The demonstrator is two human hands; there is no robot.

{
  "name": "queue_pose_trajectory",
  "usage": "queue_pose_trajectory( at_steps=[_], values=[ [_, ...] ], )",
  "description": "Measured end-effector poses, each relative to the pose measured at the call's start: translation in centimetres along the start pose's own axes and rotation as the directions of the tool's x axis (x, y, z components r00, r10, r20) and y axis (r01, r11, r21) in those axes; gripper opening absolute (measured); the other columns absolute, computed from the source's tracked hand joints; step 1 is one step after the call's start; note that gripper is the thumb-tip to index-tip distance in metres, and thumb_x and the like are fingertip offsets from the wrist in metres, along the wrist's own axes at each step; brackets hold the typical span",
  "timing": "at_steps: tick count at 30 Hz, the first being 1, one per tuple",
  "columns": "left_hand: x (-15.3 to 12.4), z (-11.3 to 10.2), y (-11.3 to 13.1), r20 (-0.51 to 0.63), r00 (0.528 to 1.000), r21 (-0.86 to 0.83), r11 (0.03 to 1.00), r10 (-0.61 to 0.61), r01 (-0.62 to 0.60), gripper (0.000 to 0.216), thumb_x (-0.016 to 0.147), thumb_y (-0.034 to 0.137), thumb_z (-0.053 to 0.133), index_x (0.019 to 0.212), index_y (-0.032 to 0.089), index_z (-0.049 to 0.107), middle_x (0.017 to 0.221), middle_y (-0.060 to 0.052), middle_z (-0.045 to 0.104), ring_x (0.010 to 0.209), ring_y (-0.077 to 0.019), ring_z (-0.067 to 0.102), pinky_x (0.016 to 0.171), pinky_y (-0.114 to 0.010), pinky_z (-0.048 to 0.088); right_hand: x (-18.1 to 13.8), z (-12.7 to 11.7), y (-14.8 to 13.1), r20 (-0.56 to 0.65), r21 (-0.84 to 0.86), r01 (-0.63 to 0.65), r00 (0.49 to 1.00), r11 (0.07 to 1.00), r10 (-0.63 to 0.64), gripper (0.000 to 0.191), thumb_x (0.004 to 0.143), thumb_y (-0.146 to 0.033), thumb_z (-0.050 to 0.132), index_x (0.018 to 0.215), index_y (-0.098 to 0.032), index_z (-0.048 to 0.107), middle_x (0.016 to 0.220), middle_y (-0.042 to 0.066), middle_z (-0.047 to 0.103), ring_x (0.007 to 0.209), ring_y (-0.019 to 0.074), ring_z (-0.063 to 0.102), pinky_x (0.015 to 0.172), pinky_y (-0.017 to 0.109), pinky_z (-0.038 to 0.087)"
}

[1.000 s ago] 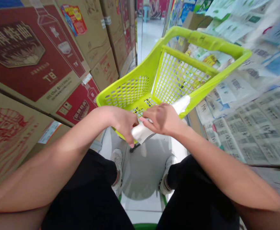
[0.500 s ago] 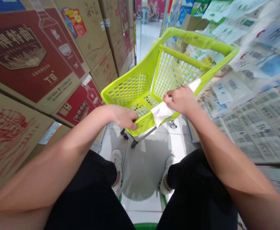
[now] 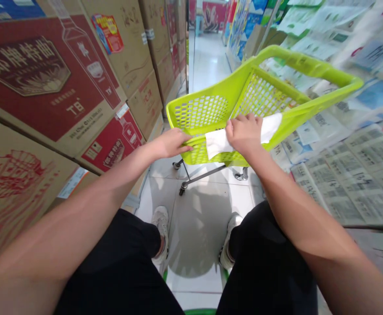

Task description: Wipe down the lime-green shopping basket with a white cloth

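Note:
A lime-green shopping cart (image 3: 207, 91) stands side-on ahead of me, its handle (image 3: 325, 66) toward the right. My left hand (image 3: 173, 143) pinches the near rim of its basket close to the left corner. Closed over the same rim, further right, my right hand (image 3: 244, 133) presses a white cloth (image 3: 218, 143) against it. The cloth drapes over the rim on both sides of that hand. My right fingertips curl to the basket's inner side and partly hide the rim.
Stacked cardboard cartons (image 3: 93, 131) line the left side. On the right, shelves hold white packets (image 3: 329, 39) and lower packs (image 3: 352, 175) with handwritten prices. A tiled floor (image 3: 211, 65) runs between them. My shoes (image 3: 160, 218) stand behind the cart's wheels (image 3: 182, 189).
The cart has swung and shifted to the right, turning more broadside to me. Both hands stay on the rim; my left has risen slightly, and the cloth lies more stretched along the edge.

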State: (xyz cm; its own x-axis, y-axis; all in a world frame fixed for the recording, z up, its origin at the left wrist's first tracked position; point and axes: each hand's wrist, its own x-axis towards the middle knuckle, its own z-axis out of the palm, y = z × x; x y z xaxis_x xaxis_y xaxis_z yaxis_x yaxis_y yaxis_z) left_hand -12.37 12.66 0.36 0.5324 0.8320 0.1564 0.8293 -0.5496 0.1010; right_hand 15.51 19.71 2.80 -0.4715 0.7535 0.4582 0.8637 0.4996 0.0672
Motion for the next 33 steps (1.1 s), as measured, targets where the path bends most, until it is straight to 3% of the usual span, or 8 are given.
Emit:
queue_pose_trajectory(
  at_steps=[5, 7, 9, 12, 16, 18, 24, 33],
  values=[
    [1.5, 1.7, 0.9, -0.147, 0.989, -0.059, 0.998, -0.009, 0.000, 0.017, 0.099, 0.034, 0.069, 0.094, 0.018, 0.071, 0.096, -0.009, 0.077, 0.097, -0.0267, 0.073, 0.099, -0.040, 0.056, -1.3, -0.5, -5.7, 0.075, 0.084, 0.277, 0.956, 0.957, -0.283, 0.057, 0.115, -0.054, 0.030, 0.119, -0.016, 0.073, 0.116, 0.018, 0.077, 0.110, 0.0366, 0.062, 0.092, 0.047, 0.033],
    [1.2, 2.1, 0.6, -0.201, 0.980, -0.046, 0.999, -0.007, -0.002, 0.015, 0.097, 0.033, 0.072, 0.093, 0.019, 0.069, 0.097, -0.008, 0.075, 0.103, -0.0281, 0.072, 0.116, -0.048, 0.050, -1.2, -0.7, -6.3, 0.101, 0.101, 0.303, 0.945, 0.948, -0.312, 0.063, 0.114, -0.062, 0.031, 0.116, -0.016, 0.073, 0.113, 0.018, 0.077, 0.106, 0.0358, 0.064, 0.091, 0.045, 0.034],
    [0.7, 2.3, -0.1, -0.242, 0.970, -0.011, 1.000, -0.013, 0.011, 0.024, 0.096, 0.042, 0.074, 0.092, 0.020, 0.067, 0.097, -0.008, 0.073, 0.105, -0.0303, 0.070, 0.121, -0.054, 0.045, -0.8, -0.9, -5.3, 0.134, 0.102, 0.272, 0.949, 0.957, -0.284, 0.069, 0.112, -0.069, 0.032, 0.112, -0.015, 0.075, 0.109, 0.018, 0.078, 0.103, 0.0355, 0.065, 0.090, 0.044, 0.035],
    [-0.1, 2.6, -1.5, -0.264, 0.964, 0.014, 1.000, 0.007, -0.004, 0.038, 0.095, 0.057, 0.075, 0.093, 0.021, 0.064, 0.103, -0.010, 0.072, 0.107, -0.0327, 0.067, 0.110, -0.052, 0.050, 0.0, -1.0, -2.1, 0.161, 0.063, 0.161, 0.972, 0.985, -0.169, 0.073, 0.111, -0.072, 0.032, 0.102, -0.015, 0.077, 0.104, 0.019, 0.079, 0.102, 0.0363, 0.067, 0.090, 0.045, 0.037],
    [-0.1, 2.7, -2.3, -0.241, 0.970, 0.046, 0.999, 0.033, -0.023, 0.041, 0.094, 0.061, 0.076, 0.095, 0.022, 0.062, 0.106, -0.011, 0.072, 0.105, -0.0317, 0.063, 0.100, -0.045, 0.050, 0.3, -0.8, 0.2, 0.140, 0.024, 0.047, 0.989, 0.999, -0.050, 0.070, 0.112, -0.069, 0.034, 0.097, -0.016, 0.077, 0.106, 0.020, 0.080, 0.102, 0.0370, 0.067, 0.092, 0.048, 0.036],
    [0.2, 2.8, -2.0, -0.218, 0.976, 0.052, 0.999, 0.013, -0.001, 0.043, 0.092, 0.061, 0.079, 0.095, 0.022, 0.062, 0.105, -0.011, 0.072, 0.104, -0.0311, 0.062, 0.098, -0.044, 0.048, -0.2, -0.6, -0.8, 0.119, 0.053, 0.073, 0.990, 0.996, -0.079, 0.064, 0.112, -0.066, 0.036, 0.098, -0.017, 0.076, 0.108, 0.018, 0.080, 0.104, 0.0362, 0.066, 0.092, 0.048, 0.034],
    [0.2, 2.5, -1.5, -0.242, 0.969, 0.013, 0.999, -0.039, 0.044, 0.040, 0.091, 0.056, 0.083, 0.094, 0.022, 0.063, 0.098, -0.008, 0.073, 0.097, -0.0288, 0.064, 0.093, -0.040, 0.048, -1.7, -0.1, -5.2, 0.031, 0.130, 0.327, 0.942, 0.936, -0.333, 0.060, 0.113, -0.066, 0.035, 0.112, -0.020, 0.073, 0.113, 0.016, 0.078, 0.111, 0.0360, 0.063, 0.093, 0.046, 0.032],
    [1.1, 2.6, -1.8, -0.204, 0.979, 0.124, 0.991, -0.018, 0.044, 0.045, 0.092, 0.062, 0.082, 0.096, 0.020, 0.066, 0.099, -0.010, 0.075, 0.098, -0.0291, 0.065, 0.092, -0.040, 0.047, 0.3, 0.2, 0.4, 0.086, -0.015, 0.138, 0.987, 0.990, -0.136, 0.089, 0.094, -0.097, 0.046, 0.098, -0.016, 0.081, 0.096, 0.019, 0.080, 0.093, 0.0353, 0.068, 0.088, 0.046, 0.038]
  ],
)
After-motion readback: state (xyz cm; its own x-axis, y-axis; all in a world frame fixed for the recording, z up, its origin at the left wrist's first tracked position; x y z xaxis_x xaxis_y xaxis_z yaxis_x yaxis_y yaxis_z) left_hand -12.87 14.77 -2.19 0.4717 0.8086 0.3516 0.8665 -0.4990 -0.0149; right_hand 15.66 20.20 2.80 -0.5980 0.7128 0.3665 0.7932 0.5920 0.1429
